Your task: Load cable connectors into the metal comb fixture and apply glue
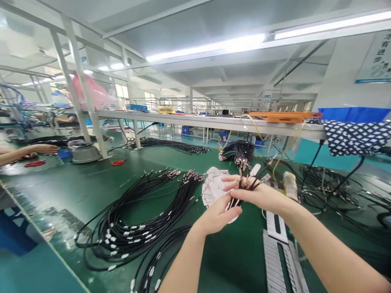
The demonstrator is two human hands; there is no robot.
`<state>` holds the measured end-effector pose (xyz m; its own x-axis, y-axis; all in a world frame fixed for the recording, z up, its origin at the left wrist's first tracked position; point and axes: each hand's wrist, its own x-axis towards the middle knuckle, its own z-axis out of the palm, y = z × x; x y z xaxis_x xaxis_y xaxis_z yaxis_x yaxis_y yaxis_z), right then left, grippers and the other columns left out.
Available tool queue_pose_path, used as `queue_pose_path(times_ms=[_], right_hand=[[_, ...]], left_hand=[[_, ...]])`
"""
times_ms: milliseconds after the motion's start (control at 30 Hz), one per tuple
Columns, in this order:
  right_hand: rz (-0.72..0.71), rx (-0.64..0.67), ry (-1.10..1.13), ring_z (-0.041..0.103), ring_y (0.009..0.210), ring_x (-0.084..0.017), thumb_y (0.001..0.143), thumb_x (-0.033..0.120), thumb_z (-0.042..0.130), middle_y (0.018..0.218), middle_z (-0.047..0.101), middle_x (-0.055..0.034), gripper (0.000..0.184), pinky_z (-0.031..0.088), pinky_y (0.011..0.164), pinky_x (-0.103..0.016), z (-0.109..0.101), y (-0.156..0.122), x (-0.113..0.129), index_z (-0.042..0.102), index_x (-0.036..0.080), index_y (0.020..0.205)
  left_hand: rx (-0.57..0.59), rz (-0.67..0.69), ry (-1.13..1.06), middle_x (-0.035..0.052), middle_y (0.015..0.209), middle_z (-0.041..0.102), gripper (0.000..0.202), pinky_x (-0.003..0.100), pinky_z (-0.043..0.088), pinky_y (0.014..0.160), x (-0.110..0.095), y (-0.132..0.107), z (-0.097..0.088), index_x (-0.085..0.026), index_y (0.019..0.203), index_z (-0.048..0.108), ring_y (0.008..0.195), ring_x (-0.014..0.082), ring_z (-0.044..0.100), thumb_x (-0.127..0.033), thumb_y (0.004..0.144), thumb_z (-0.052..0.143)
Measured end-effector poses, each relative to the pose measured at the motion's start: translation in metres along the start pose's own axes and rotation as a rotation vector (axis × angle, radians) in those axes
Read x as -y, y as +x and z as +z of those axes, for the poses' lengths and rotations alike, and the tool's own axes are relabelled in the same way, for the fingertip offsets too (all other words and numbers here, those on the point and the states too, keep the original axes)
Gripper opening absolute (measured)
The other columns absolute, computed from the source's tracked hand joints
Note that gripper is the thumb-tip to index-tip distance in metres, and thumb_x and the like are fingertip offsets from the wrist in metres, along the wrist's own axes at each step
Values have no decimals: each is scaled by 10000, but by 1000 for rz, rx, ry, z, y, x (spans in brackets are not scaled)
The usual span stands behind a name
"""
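1. Your left hand (pixel 218 215) is closed around the near end of a bundle of black cables (pixel 248 185); your right hand (pixel 259 195) pinches it higher, fingers curled.
2. The bundle runs near-left to far-right above the green table (pixel 91 187), tips pointing away from you.
3. A white cloth (pixel 212 187) lies just left; coiled cables (pixel 137 219) spread further left.

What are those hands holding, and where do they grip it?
A small bundle of thin black cables, gripped near its metal-tipped ends: left hand below, right hand just above.
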<state>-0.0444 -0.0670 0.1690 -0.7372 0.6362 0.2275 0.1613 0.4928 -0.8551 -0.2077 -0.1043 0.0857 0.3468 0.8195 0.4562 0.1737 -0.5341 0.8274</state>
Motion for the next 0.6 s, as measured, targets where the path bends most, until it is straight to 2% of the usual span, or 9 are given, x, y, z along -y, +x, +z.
queue_pose_path(times_ms=[100,167,200,233,333,367,433,533,600], right_hand=[[98,290,-42,651,818,-194,755,407,655,966,669,-40,358,530,716,-311,8,9,15,645,224,1063],[151,352,36,657,681,-183,741,396,669,831,678,-15,554,531,654,-322,11,15,20,516,230,1246],[123,292,67,658,689,-184,736,399,672,809,679,-11,604,528,672,-327,11,18,21,475,222,1278],[71,170,75,658,738,-187,737,411,667,823,681,-19,599,520,711,-329,10,22,23,475,209,1268],[-62,-343,-50,636,821,-195,736,474,635,886,681,-53,447,494,735,-316,6,31,29,584,174,1064],[-68,-450,-143,631,805,-197,739,474,619,860,682,-58,394,488,722,-315,4,32,32,606,166,984],[-45,-505,-316,625,751,-199,753,422,573,790,685,-57,293,480,688,-317,0,32,37,615,166,889],[-36,-404,-378,633,780,-194,772,327,481,786,695,-48,204,485,721,-307,-3,27,44,607,180,836],[-45,-333,-370,634,829,-193,765,303,466,828,695,-44,191,486,758,-300,-2,22,43,611,186,808]], left_hand=[[-79,61,-93,63,787,624,404,286,441,707,-9,-3,5,-137,812,612,737,176,554,-495,893,442],[-118,74,-304,15,593,541,416,253,420,589,-7,-1,5,-138,745,562,560,125,500,-510,890,444],[-169,73,-417,-8,558,501,401,236,402,549,-4,1,4,-139,759,542,514,105,469,-516,876,473],[-235,64,-513,-24,556,477,390,221,385,521,-2,3,4,-139,781,526,494,89,444,-521,855,510],[-377,11,-628,-33,617,474,409,198,364,517,5,9,4,-140,847,512,517,68,429,-539,802,587],[-392,0,-623,-32,623,480,419,197,364,524,6,11,5,-139,862,518,526,68,433,-545,794,593],[-366,-3,-600,-32,620,493,420,200,363,532,6,13,8,-136,887,535,529,69,442,-542,795,590],[-324,-11,-609,-22,624,523,371,206,379,544,3,14,14,-136,839,533,532,74,469,-499,802,598],[-401,8,-633,-9,662,556,357,214,412,569,-1,13,18,-148,842,512,563,88,516,-497,815,580]])
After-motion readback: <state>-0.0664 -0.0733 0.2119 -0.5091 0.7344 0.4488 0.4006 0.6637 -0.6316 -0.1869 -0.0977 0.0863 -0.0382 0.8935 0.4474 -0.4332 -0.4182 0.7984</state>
